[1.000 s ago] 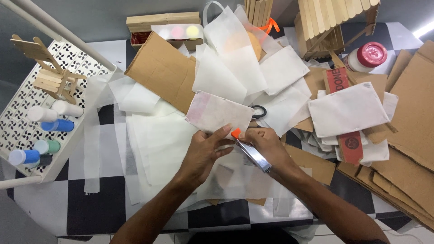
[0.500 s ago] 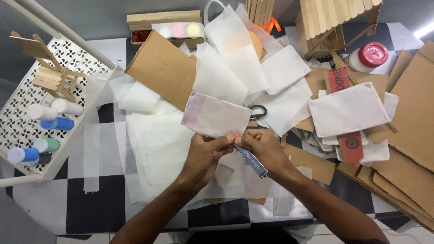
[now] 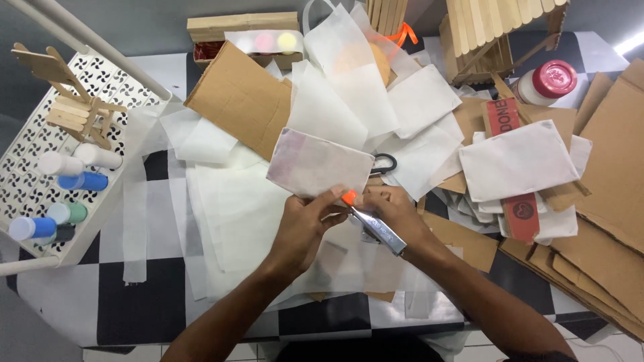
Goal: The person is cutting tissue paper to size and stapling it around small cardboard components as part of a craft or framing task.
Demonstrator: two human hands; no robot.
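Fingers of the left hand pinch the lower edge of a paper-wrapped card, lifting it just above the tabletop, apparently to steady that edge. The right hand is closed round a metal knife with an orange tip, which meets the same edge. Paper sheets lie beneath; scissors sit just behind, cardboard and a paint rack farther out.
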